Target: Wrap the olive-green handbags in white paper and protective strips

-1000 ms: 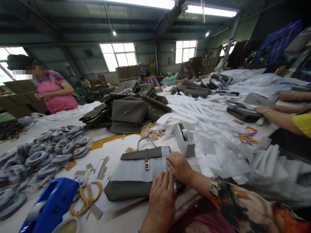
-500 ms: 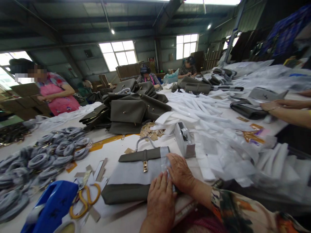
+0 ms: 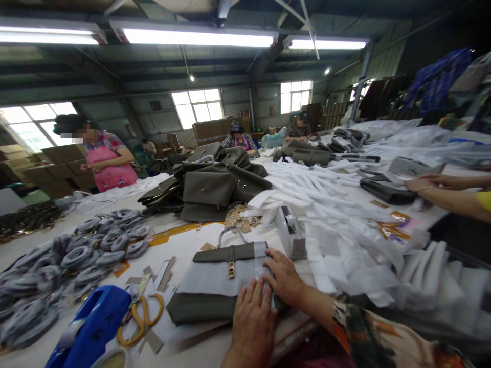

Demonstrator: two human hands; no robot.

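A dark olive handbag (image 3: 203, 306) lies on the table before me, its handle pointing away. A pale grey sheet (image 3: 215, 278) covers its middle, under the gold clasp (image 3: 231, 270). Clear film (image 3: 260, 255) wraps the bag's right part. My left hand (image 3: 253, 317) lies flat on the lower right of the bag, fingers stretched forward. My right hand (image 3: 284, 276) rests on the bag's right edge, fingers apart over the film.
Yellow-handled scissors (image 3: 141, 319) and a blue tape dispenser (image 3: 92, 327) lie at left, beside coiled grey straps (image 3: 76, 255). A grey dispenser (image 3: 290, 232), piled bags (image 3: 209, 189) and white wrapping (image 3: 345, 230) lie beyond. A co-worker's hands (image 3: 425, 185) touch another bag at right.
The view has tilted up, showing more ceiling lights. My right hand's fingers have shifted slightly on the film; my left hand stays on the bag.
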